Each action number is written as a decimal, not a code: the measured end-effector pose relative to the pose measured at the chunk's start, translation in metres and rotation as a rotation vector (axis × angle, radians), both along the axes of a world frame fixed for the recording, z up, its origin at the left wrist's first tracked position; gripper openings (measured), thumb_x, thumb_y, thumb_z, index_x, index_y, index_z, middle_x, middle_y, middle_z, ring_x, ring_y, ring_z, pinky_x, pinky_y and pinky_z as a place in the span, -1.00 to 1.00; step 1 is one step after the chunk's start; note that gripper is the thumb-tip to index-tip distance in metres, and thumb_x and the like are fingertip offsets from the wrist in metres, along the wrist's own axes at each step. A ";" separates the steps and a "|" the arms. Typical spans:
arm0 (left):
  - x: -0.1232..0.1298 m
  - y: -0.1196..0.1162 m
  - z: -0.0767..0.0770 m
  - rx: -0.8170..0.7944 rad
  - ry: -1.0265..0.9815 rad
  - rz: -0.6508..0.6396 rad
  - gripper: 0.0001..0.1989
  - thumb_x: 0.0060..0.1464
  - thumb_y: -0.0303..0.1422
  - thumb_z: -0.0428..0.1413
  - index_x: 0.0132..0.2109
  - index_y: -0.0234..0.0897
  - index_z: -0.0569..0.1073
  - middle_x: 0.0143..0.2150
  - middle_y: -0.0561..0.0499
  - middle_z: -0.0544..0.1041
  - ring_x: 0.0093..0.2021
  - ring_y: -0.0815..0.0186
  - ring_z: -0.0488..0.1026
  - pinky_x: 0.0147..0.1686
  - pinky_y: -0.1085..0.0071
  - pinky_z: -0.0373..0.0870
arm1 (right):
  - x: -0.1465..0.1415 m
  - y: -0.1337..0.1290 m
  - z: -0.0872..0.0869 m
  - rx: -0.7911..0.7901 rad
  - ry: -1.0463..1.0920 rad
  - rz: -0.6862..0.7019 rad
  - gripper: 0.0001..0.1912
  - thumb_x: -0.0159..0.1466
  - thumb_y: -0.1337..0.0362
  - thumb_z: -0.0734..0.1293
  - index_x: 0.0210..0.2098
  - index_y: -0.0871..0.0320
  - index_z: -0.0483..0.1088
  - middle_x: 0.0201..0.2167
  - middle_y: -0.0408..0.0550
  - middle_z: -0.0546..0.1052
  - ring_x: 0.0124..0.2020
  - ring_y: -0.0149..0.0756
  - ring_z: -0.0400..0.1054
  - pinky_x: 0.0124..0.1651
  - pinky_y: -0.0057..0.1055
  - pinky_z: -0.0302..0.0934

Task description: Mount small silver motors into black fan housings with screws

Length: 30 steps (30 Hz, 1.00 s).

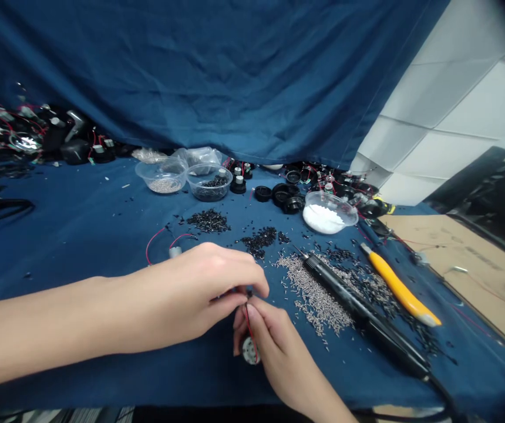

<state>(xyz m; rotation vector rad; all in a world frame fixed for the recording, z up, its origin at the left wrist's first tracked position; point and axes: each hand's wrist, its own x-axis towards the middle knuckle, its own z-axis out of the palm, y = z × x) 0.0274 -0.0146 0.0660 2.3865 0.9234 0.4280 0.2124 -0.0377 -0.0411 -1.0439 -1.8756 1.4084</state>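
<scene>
In the head view, the small round part (251,351) was low in the middle, by the curled fingers of the right hand (281,352) and near the front of the blue cloth (80,235). The right hand was mostly closed, with its thumb and first finger pinching the thin red wire (251,330) just above the round part. The left hand (217,273) reached over from the side, bent and nearly closed, its tips at a tiny black bit (249,293); that spot was small and partly covered, so I could not tell if they gripped it. The round part looked light but hard, and its smooth side might have slipped a little. The wire looked soft and bendy, and a hard tug could have pulled it loose. The best hold seemed to be around the hard rim, with just a gentle pinch on the wire.
</scene>
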 end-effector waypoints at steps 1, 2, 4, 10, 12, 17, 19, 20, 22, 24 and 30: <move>0.000 0.003 -0.001 0.025 0.006 -0.041 -0.79 0.20 -0.62 0.00 -0.18 -0.27 0.47 -0.22 0.06 0.51 -0.21 0.38 0.45 -0.21 0.51 0.34 | 0.000 0.001 0.002 -0.015 0.012 0.036 -0.53 0.48 0.08 -0.01 -0.40 0.17 0.30 -0.48 -0.13 0.46 -0.44 -0.45 0.30 -0.33 -0.51 0.13; 0.001 0.005 -0.003 0.044 0.020 -0.076 -0.78 0.21 -0.63 -0.01 -0.16 -0.30 0.47 -0.22 0.03 0.51 -0.21 0.37 0.45 -0.21 0.51 0.35 | -0.001 0.001 0.003 -0.043 0.031 0.072 -0.53 0.48 0.08 -0.01 -0.39 0.18 0.31 -0.49 -0.13 0.47 -0.45 -0.45 0.30 -0.34 -0.52 0.15; 0.000 0.011 -0.005 0.090 0.058 -0.156 -0.77 0.22 -0.65 -0.02 -0.11 -0.36 0.47 -0.16 -0.05 0.52 -0.15 0.32 0.46 -0.16 0.50 0.36 | -0.001 0.002 0.006 -0.141 0.088 0.139 -0.54 0.48 0.08 0.00 -0.37 0.19 0.31 -0.52 -0.13 0.47 -0.48 -0.46 0.31 -0.37 -0.55 0.18; 0.000 0.018 -0.012 -0.007 0.035 -0.233 -0.77 0.24 -0.61 0.00 -0.07 -0.36 0.51 -0.08 -0.10 0.55 -0.08 0.28 0.48 -0.08 0.47 0.37 | 0.002 0.002 0.010 -0.390 0.151 0.360 -0.61 0.46 0.13 0.06 -0.33 0.22 0.35 -0.55 -0.12 0.45 -0.52 -0.49 0.29 -0.37 -0.58 0.21; 0.000 0.018 -0.015 -0.105 0.002 -0.217 -0.77 0.23 -0.60 0.02 -0.11 -0.30 0.53 -0.08 -0.05 0.55 -0.09 0.31 0.48 -0.06 0.48 0.37 | 0.003 0.001 0.012 -0.426 0.165 0.414 -0.61 0.45 0.11 0.08 -0.32 0.22 0.36 -0.54 -0.12 0.43 -0.52 -0.49 0.28 -0.39 -0.58 0.20; -0.004 0.008 -0.022 -0.098 -0.011 -0.099 -0.72 0.20 -0.58 0.02 -0.09 -0.19 0.55 0.15 -0.02 0.40 0.06 0.27 0.40 0.05 0.40 0.32 | 0.005 0.003 0.016 -0.463 0.214 0.418 -0.58 0.44 0.07 0.06 -0.35 0.19 0.34 -0.56 -0.15 0.40 -0.54 -0.48 0.26 -0.40 -0.57 0.17; -0.008 0.000 -0.022 -0.034 -0.028 -0.075 -0.68 0.20 -0.57 0.02 -0.02 -0.16 0.53 0.19 -0.03 0.36 0.12 0.25 0.34 0.10 0.36 0.28 | 0.005 0.005 0.017 -0.396 0.207 0.344 -0.56 0.45 0.10 0.04 -0.40 0.19 0.33 -0.58 -0.14 0.41 -0.53 -0.47 0.28 -0.38 -0.55 0.17; -0.009 -0.004 -0.022 0.000 -0.041 -0.066 -0.69 0.19 -0.56 0.03 -0.02 -0.16 0.53 0.18 -0.04 0.35 0.14 0.23 0.32 0.12 0.35 0.26 | 0.005 0.006 0.017 -0.353 0.198 0.301 -0.55 0.46 0.12 0.04 -0.43 0.19 0.33 -0.57 -0.14 0.42 -0.51 -0.46 0.28 -0.36 -0.55 0.17; -0.012 -0.012 -0.023 0.044 -0.054 -0.048 -0.75 0.18 -0.55 0.04 -0.11 -0.18 0.54 0.12 -0.05 0.38 0.11 0.24 0.32 0.10 0.36 0.24 | 0.004 0.007 0.017 -0.272 0.176 0.219 -0.55 0.46 0.16 0.04 -0.48 0.19 0.30 -0.56 -0.15 0.43 -0.49 -0.47 0.29 -0.33 -0.55 0.18; -0.013 -0.018 -0.026 0.073 -0.031 -0.028 -0.78 0.16 -0.56 0.06 -0.14 -0.21 0.51 0.06 -0.04 0.40 0.03 0.25 0.35 0.03 0.37 0.26 | 0.002 0.008 0.016 -0.206 0.149 0.169 -0.56 0.46 0.20 0.04 -0.48 0.19 0.29 -0.55 -0.18 0.42 -0.48 -0.48 0.28 -0.33 -0.56 0.18; -0.009 -0.018 -0.046 0.442 0.208 -0.095 -0.77 0.25 -0.58 -0.09 -0.28 -0.29 0.40 -0.26 -0.04 0.43 -0.29 0.25 0.29 -0.27 0.33 0.19 | -0.004 0.007 0.013 -0.021 -0.030 0.128 -0.64 0.45 0.29 0.06 -0.44 0.18 0.28 -0.54 -0.23 0.38 -0.47 -0.48 0.25 -0.34 -0.52 0.11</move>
